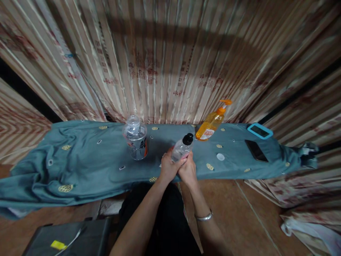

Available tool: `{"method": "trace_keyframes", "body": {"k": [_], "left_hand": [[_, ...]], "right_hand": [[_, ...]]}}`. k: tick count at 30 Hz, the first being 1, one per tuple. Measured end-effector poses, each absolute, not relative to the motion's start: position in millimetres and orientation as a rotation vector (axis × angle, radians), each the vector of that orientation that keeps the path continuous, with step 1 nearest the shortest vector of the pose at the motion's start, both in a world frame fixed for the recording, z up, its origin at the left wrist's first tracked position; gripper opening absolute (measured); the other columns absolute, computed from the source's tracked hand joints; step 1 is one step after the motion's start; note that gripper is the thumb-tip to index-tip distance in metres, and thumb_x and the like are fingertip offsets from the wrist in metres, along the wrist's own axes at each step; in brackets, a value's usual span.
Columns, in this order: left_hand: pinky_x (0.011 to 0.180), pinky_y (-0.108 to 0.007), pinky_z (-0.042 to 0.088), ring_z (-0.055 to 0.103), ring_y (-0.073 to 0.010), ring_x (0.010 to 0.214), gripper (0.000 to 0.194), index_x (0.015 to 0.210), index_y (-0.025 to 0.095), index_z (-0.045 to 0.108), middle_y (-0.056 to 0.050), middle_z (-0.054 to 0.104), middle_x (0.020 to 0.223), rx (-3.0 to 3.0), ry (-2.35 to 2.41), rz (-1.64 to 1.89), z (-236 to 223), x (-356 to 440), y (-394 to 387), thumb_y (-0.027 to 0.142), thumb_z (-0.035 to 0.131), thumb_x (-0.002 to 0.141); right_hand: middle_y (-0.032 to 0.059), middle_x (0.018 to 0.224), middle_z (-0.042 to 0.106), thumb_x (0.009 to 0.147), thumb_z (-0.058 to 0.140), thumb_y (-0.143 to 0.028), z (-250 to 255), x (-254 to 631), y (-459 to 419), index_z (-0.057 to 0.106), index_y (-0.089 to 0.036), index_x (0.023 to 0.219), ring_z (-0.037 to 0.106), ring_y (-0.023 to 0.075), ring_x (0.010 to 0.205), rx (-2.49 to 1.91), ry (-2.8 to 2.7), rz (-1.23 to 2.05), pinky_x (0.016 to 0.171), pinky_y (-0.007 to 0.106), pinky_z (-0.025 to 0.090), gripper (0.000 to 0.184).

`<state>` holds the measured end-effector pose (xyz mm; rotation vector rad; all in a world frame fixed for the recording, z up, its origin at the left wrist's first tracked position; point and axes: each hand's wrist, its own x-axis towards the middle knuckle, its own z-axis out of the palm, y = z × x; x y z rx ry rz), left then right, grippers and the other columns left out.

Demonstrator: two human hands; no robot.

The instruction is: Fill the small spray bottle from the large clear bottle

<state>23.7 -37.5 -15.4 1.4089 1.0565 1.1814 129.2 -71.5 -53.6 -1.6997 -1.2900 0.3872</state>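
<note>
Both my hands wrap a small clear bottle with a black cap (pixel 182 147), held tilted over the front of a cloth-covered bench (pixel 87 163). My left hand (pixel 168 168) grips its lower body from the left. My right hand (pixel 188 171), with a silver bracelet at the wrist, clasps it from the right. A large clear plastic jar (pixel 135 138) with a red and black label stands upright just to the left. An orange pump bottle (pixel 211 123) leans behind and to the right.
A small white cap (pixel 220 156) lies on the teal cloth to the right. A dark phone (pixel 256 150) and a blue-framed device (pixel 260 131) lie farther right. Striped curtains hang behind. A dark box (pixel 69 237) sits at lower left on the tiled floor.
</note>
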Motion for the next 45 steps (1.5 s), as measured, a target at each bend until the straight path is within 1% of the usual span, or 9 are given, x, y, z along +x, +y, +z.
{"method": "trace_keyframes", "body": {"k": [6, 11, 15, 26, 31, 34, 36, 41, 45], "left_hand": [[0.119, -0.048, 0.048, 0.058, -0.0333, 0.142, 0.096, 0.150, 0.023, 0.053, -0.015, 0.060, 0.154, 1.457, 0.944, 1.125, -13.0, 28.9, -37.5, 0.027, 0.092, 0.063], [0.122, -0.049, 0.044, 0.058, -0.0305, 0.143, 0.074, 0.149, 0.026, 0.054, -0.012, 0.064, 0.151, 1.437, 1.020, 1.199, -17.5, 14.8, -33.7, 0.031, 0.080, 0.080], [0.122, -0.048, 0.044, 0.060, -0.0299, 0.141, 0.064, 0.144, 0.025, 0.059, -0.011, 0.066, 0.148, 1.462, 1.017, 1.221, -19.5, 8.2, -34.9, 0.030, 0.077, 0.082], [0.122, -0.046, 0.044, 0.061, -0.0289, 0.139, 0.065, 0.145, 0.022, 0.056, -0.012, 0.066, 0.147, 1.562, 1.118, 1.298, -27.6, -6.1, -31.2, 0.028, 0.074, 0.083], [0.121, -0.047, 0.045, 0.061, -0.0290, 0.138, 0.058, 0.146, 0.020, 0.055, -0.015, 0.065, 0.147, 1.868, 1.165, 1.320, -22.6, -21.5, -41.1, 0.033, 0.067, 0.091], [0.126, -0.052, 0.038, 0.051, -0.0314, 0.148, 0.056, 0.147, 0.021, 0.053, -0.017, 0.057, 0.155, 2.015, 1.240, 1.457, -13.6, -35.8, -54.1, 0.040, 0.064, 0.095], [0.129, -0.057, 0.029, 0.037, -0.0351, 0.157, 0.063, 0.150, 0.020, 0.049, -0.019, 0.043, 0.165, 2.025, 1.378, 1.590, -7.1, -47.5, -59.0, 0.045, 0.065, 0.095], [0.133, -0.062, 0.012, 0.006, -0.0401, 0.166, 0.109, 0.162, 0.016, 0.024, -0.026, 0.018, 0.174, 1.723, 1.638, 1.805, 5.1, -74.3, -39.3, 0.052, 0.083, 0.078], [0.134, -0.057, 0.011, 0.007, -0.0412, 0.166, 0.135, 0.164, 0.014, 0.015, -0.029, 0.015, 0.174, 1.441, 1.634, 1.767, 9.6, -77.0, -5.3, 0.041, 0.096, 0.060]], "right_hand": [[0.0078, 0.122, 0.068, 0.097, 0.068, -0.047, -58.6, 177.8, -78.4, 0.062, -0.019, 0.130, 0.069, 0.0203, 0.101, -1.938, -1.094, 0.347, 0.086, 0.042, 0.060, 0.044], [0.0087, 0.131, 0.065, 0.096, 0.069, -0.046, -52.0, 242.3, -59.9, 0.062, -0.020, 0.132, 0.067, 0.0237, 0.112, -2.074, -0.941, 0.254, 0.094, 0.046, 0.058, 0.045], [0.0097, 0.133, 0.065, 0.097, 0.068, -0.045, -49.0, 280.7, -33.3, 0.061, -0.020, 0.134, 0.067, 0.0236, 0.114, -2.135, -0.867, 0.208, 0.096, 0.048, 0.058, 0.045], [0.0095, 0.133, 0.065, 0.097, 0.068, -0.045, -64.0, 312.3, -10.7, 0.061, -0.020, 0.134, 0.067, 0.0231, 0.112, -2.180, -0.986, 0.098, 0.095, 0.047, 0.058, 0.045], [0.0117, 0.145, 0.058, 0.096, 0.069, -0.046, -62.1, 331.2, -44.1, 0.058, -0.021, 0.140, 0.062, 0.0280, 0.126, -2.166, -1.090, -0.038, 0.104, 0.054, 0.054, 0.052], [0.0118, 0.147, 0.057, 0.096, 0.069, -0.046, -67.6, 339.9, -63.7, 0.058, -0.021, 0.141, 0.060, 0.0290, 0.129, -2.223, -1.085, -0.044, 0.106, 0.056, 0.052, 0.052], [0.0112, 0.144, 0.060, 0.096, 0.069, -0.045, -74.1, 341.5, -70.8, 0.059, -0.021, 0.139, 0.062, 0.0276, 0.125, -2.251, -1.100, -0.004, 0.104, 0.054, 0.054, 0.050], [0.0103, 0.138, 0.063, 0.097, 0.068, -0.044, -80.4, 338.0, -71.3, 0.061, -0.020, 0.135, 0.065, 0.0256, 0.120, -2.263, -1.165, 0.077, 0.101, 0.051, 0.056, 0.045], [0.0100, 0.136, 0.064, 0.097, 0.068, -0.044, -71.4, 332.3, -73.1, 0.062, -0.020, 0.133, 0.066, 0.0247, 0.117, -2.244, -1.203, 0.136, 0.099, 0.049, 0.057, 0.044]]}}
